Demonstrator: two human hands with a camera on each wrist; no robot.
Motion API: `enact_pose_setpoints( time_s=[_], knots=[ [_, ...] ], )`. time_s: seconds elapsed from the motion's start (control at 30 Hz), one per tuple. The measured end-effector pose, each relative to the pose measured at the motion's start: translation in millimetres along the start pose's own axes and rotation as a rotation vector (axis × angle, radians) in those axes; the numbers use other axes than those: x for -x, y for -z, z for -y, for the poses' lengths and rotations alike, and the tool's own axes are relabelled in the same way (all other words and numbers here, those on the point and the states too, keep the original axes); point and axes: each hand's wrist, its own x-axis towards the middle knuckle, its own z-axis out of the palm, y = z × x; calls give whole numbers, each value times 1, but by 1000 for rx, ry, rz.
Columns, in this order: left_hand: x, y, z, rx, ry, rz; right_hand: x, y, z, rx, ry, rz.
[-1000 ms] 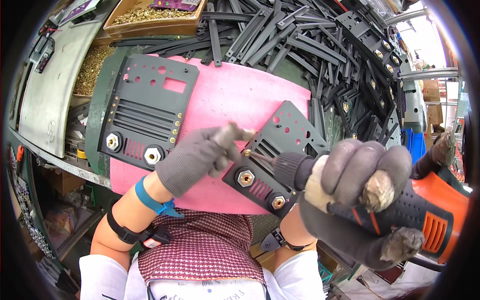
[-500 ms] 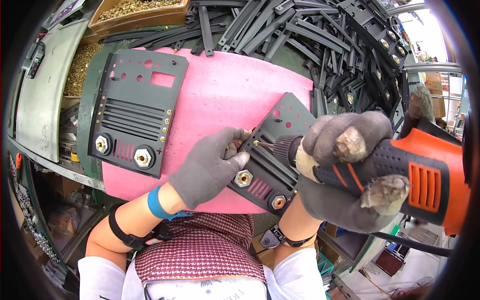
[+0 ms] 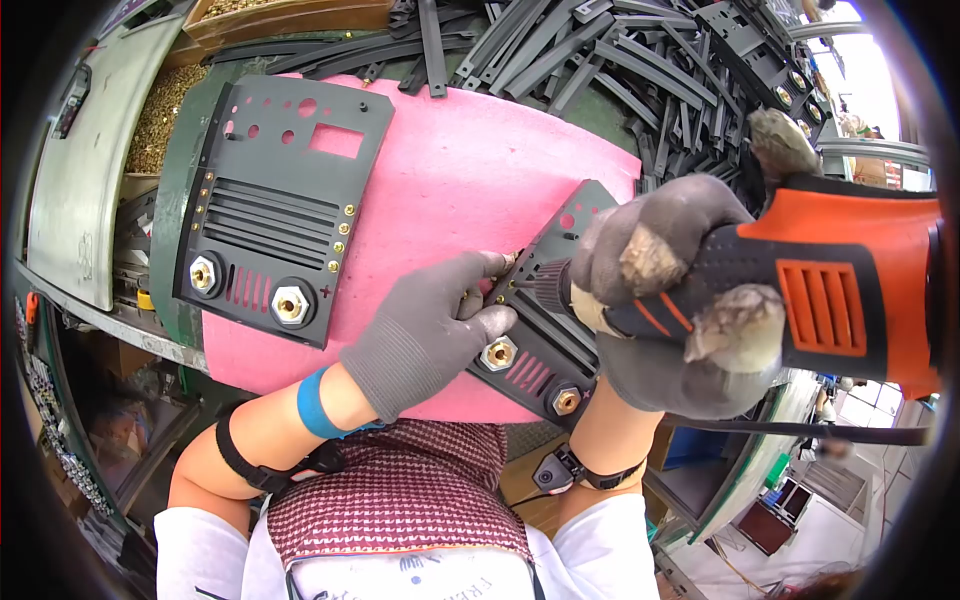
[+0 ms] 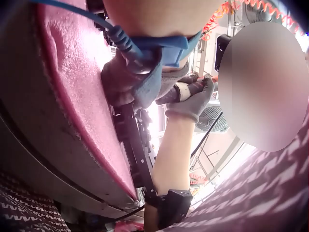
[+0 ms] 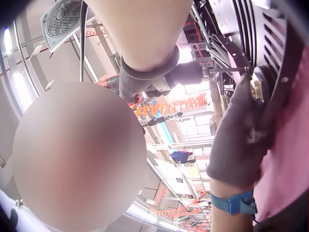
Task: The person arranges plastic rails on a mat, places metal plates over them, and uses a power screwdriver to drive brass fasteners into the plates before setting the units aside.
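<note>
In a grey glove, my right hand [image 3: 690, 300] grips an orange-and-black power screwdriver [image 3: 850, 285]. Its chuck [image 3: 545, 287] points left, and in the right wrist view the thin bit [image 5: 227, 70] reaches a small screw at the panel's edge. That black metal panel [image 3: 540, 335], slotted and fitted with two brass-and-steel hex nuts, lies tilted on a pink foam mat [image 3: 430, 200]. My gloved left hand [image 3: 430, 325] holds the panel's left edge between thumb and fingers, close beside the bit. A second black panel [image 3: 280, 200], with brass screws along both sides, lies at the left.
Black metal strips [image 3: 600, 60] are heaped behind the mat, with more panels [image 3: 770, 60] at the back right. Small brass parts fill a wooden box [image 3: 290, 25] and a bin [image 3: 165, 115] at the left. A black cable [image 3: 800, 430] trails right from the screwdriver.
My left hand has gone from above the panel's edge to holding that edge. My right hand has brought the screwdriver leftward, its chuck now closer to the panel.
</note>
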Motion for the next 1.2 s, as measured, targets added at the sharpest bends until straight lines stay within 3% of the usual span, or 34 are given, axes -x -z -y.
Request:
enact_pose_setpoints(
  time_s=[0.13,0.2,0.33,0.47,0.53,0.57,0.63,0.67,0.7,0.77,1.03,1.2],
  knots=[
    [2,-1,9,47,-104,-165,2,-3,-1,-41,-20,28],
    [-2,4,12,-254,-396,-333,2,-6,-6,-58,-33,37],
    [-9,2,10,-484,-397,-203,-8,2,-16,-111,-53,70],
    [-7,0,14,-536,-416,-259,2,-9,-4,-138,-69,114],
    [-5,5,14,-483,-445,-340,-26,-7,-10,-149,-66,139],
    [-4,8,12,-483,-454,-340,-20,-25,13,180,-114,-139],
    [-1,17,2,197,-124,-161,-26,-33,26,141,-72,-145],
    [-3,23,-1,345,-45,-31,-29,-36,31,96,-35,-150],
    [-1,28,-4,343,-53,-31,-32,-38,35,49,2,-154],
    [2,36,-12,797,277,375,-36,-42,41,-45,78,-160],
    [2,36,-2,995,191,513,-28,-36,29,100,479,-187],
    [3,38,0,1026,187,538,-28,-32,24,75,434,-178]
  ],
)
